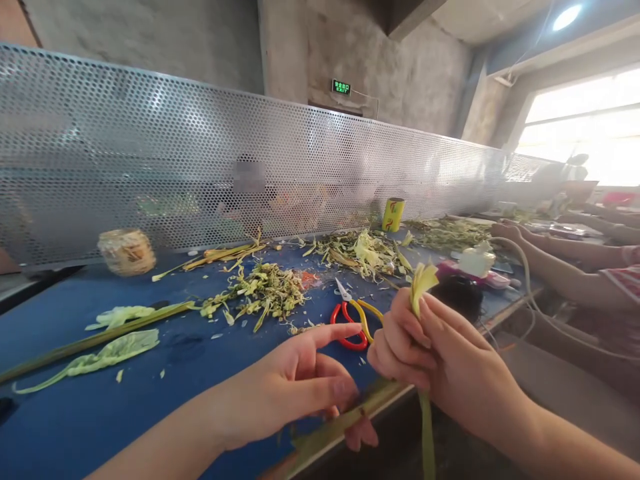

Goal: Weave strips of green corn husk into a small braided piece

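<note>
My right hand point(440, 353) is closed, pinching a folded pale green leaf strip point(423, 283) between thumb and fingers. The strip's tail hangs below that hand, past the table edge. To its left is my left hand point(300, 383), index finger stretched out towards the right and the other fingers curled. A long, blurred green leaf strip point(345, 421) runs slantwise across its lower fingers, which appear to hold it. Just beyond my left fingertip lie scissors point(354, 323) with one red and one yellow handle, on the blue tabletop point(185, 400).
Plant trimmings point(270, 293) and dried leaves point(367, 252) lie in heaps. Left are a long stalk point(100, 339), a limp leaf point(107, 353) and a jar point(127, 252). A yellow can point(393, 215) stands by the perforated metal screen point(200, 153). Another person's arm point(555, 257) is at right.
</note>
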A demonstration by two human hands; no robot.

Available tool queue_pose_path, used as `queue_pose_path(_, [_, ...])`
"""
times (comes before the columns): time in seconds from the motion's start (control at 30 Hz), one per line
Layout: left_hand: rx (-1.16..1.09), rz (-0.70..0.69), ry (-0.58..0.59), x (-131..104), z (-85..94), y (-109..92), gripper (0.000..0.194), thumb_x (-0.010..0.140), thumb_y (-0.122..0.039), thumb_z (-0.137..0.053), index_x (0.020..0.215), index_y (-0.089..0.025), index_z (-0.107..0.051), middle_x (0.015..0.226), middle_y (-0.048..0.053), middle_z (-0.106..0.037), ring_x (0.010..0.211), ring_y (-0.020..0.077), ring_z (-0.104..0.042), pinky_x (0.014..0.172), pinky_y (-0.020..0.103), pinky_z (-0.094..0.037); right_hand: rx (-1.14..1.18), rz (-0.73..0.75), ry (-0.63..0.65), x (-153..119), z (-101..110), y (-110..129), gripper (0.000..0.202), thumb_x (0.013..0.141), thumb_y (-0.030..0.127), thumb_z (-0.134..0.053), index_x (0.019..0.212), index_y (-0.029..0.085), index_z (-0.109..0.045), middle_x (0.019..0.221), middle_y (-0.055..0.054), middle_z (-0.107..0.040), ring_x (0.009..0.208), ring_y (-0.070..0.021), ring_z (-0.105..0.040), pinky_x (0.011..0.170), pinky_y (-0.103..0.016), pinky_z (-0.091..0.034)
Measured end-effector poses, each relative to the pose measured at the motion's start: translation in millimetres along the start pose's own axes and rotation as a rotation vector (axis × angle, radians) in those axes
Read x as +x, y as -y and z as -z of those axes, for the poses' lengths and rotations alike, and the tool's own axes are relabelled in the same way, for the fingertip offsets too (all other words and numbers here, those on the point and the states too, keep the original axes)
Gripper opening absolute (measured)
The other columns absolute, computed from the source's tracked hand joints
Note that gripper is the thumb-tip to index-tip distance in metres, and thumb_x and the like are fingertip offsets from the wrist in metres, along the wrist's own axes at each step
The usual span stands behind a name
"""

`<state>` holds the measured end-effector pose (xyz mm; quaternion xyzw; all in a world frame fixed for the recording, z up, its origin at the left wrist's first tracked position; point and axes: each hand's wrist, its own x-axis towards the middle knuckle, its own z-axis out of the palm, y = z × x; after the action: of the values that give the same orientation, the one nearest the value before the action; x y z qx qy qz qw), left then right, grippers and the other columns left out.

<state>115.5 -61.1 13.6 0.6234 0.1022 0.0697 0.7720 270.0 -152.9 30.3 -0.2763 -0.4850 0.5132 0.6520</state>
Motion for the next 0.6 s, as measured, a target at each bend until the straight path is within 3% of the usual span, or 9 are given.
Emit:
queue_pose_path(0.1, [0.063,0.01,-0.039,3,-1.4,-2,0.063,0.075,-0.031,-0.057,0.129,-0.02,-0.028,0.071,-0.001,-0.063,0.065,0.0109,-0.061,0.062,0.022,-0.041,-0.039,0.005,0.004,1,1,-2,0.031,0.085,0.036,-0.042,0.06,0.018,-0.038,0.049,0.005,-0.028,0.044,-0.0077,-0.034,0.047,-0.024,-0.025])
queue_pose_path(0.23, [0.202,0.011,-0.097,5,-6.8,-7,0.069,0.071,-0.031,-0.06,0.129,-0.022,-0.025,0.077,0.002,-0.064,0.074,0.0163,-0.062,0.071,0.031,-0.042,-0.082,0.017,-0.015,4,-1,0,0.031,0.084,0.037,-0.044,0.059,0.018,-0.038,0.05,0.005,-0.028,0.046,-0.0086,-0.034,0.045,-0.024,-0.025])
queue_pose_path(0.37, [0.303,-0.113,-0.195,4,-12.7,-9,0.059,0.074,-0.026,-0.057,0.126,-0.024,-0.028,0.095,0.007,-0.064,0.085,0.0194,-0.06,0.076,0.035,-0.042,-0.124,0.045,-0.065,5,-5,8,0.032,0.082,0.038,-0.046,0.058,0.019,-0.038,0.05,0.005,-0.028,0.046,-0.0093,-0.036,0.044,-0.025,-0.027])
queue_pose_path(0.5, [0.353,-0.281,-0.261,2,-20.7,-5,0.069,0.07,-0.016,-0.059,0.128,-0.03,-0.026,0.106,0.006,-0.06,0.094,0.0201,-0.058,0.079,0.035,-0.043,-0.165,0.087,-0.157,6,-10,19,0.033,0.081,0.038,-0.048,0.056,0.02,-0.038,0.05,0.004,-0.027,0.046,-0.0092,-0.036,0.043,-0.024,-0.029])
queue_pose_path(0.6, [0.368,-0.334,-0.335,2,-31.6,-4,0.07,0.067,-0.013,-0.06,0.127,-0.03,-0.03,0.103,0.006,-0.062,0.095,0.0215,-0.057,0.079,0.035,-0.044,-0.184,0.084,-0.193,6,-15,27,0.032,0.081,0.039,-0.048,0.056,0.02,-0.038,0.051,0.004,-0.027,0.045,-0.0089,-0.035,0.042,-0.023,-0.031])
